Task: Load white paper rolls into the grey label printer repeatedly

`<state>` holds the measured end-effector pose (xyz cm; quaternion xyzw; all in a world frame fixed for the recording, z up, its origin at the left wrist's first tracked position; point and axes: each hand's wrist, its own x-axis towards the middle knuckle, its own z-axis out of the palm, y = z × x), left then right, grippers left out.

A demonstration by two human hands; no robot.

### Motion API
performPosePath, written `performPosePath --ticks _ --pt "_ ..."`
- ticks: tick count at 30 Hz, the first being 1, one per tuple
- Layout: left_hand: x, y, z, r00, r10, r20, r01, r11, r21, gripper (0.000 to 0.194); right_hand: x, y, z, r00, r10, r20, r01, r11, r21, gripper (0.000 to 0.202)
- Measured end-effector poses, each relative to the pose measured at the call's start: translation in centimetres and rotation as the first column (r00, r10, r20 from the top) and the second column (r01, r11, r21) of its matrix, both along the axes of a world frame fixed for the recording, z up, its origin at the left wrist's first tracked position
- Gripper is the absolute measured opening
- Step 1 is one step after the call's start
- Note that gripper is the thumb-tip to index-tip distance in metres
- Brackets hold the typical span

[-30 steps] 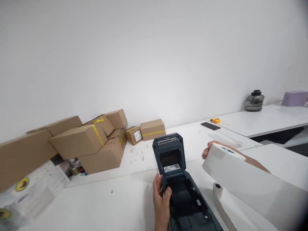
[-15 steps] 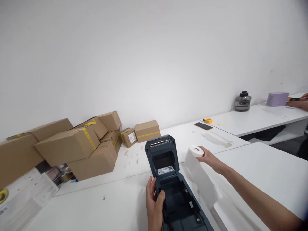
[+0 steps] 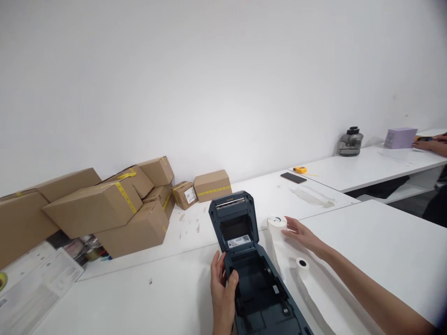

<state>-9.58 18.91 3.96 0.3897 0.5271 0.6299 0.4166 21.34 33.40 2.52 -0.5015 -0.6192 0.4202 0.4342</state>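
Observation:
A dark blue-grey label printer lies in front of me with its lid raised and its roll bay bare. My left hand grips its left side, the thumb hooked over the rim. To the right of the lid, a white label roll stands on end on the table, with a strip of paper trailing from it. My right hand is at that roll's right side, fingers stretched and apart; fingertip contact is hard to judge. A smaller white roll with a dark core stands nearer me, its strip running toward me.
Cardboard boxes are piled at the left, with two smaller ones by the wall. A phone, a yellow tape measure, a dark jug and a purple box are further right. Another person's hands show at the far right.
The label roll has been set down upright, and my right hand has loosened from it, fingers spreading. The smaller roll now shows. My left hand keeps its grip on the printer.

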Motion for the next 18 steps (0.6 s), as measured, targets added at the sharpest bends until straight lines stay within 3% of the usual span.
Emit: performPosePath --ticks 2,4,7,10,13,16,18 --pt "0.0 0.0 0.0 1.000 -0.011 -0.013 0.011 1.000 0.005 0.083 1.8 -2.9 0.4 0.999 0.048 -0.021 -0.049 0.998 -0.047 0.060" --pt "0.0 0.1 -0.1 1.000 -0.021 -0.017 0.021 1.000 0.015 0.082 3.1 -6.0 1.0 0.984 0.175 -0.023 -0.177 0.978 -0.107 0.054" --pt "-0.1 0.1 -0.3 1.000 -0.023 -0.017 0.023 0.999 0.022 0.081 2.8 -9.4 1.9 0.930 0.368 0.017 -0.361 0.918 -0.166 0.053" --pt "-0.1 0.0 -0.4 1.000 -0.017 -0.016 0.017 1.000 0.027 0.080 0.9 -10.5 1.8 0.926 0.376 0.042 -0.366 0.918 -0.154 0.047" --pt "-0.1 -0.1 -0.5 1.000 -0.022 -0.003 0.022 0.999 0.048 0.077 -0.2 -10.6 2.1 0.951 0.297 -0.086 -0.308 0.938 -0.158 0.051" --pt "0.0 0.0 -0.6 1.000 -0.015 0.012 0.014 0.997 0.075 0.074 -0.7 -11.5 4.9 0.928 0.334 -0.167 -0.356 0.925 -0.128 0.049" --pt "0.0 0.0 -0.6 1.000 -0.014 0.010 0.013 0.996 0.089 0.074 -1.9 -12.3 8.0 0.893 0.446 -0.058 -0.449 0.884 -0.132 0.042"
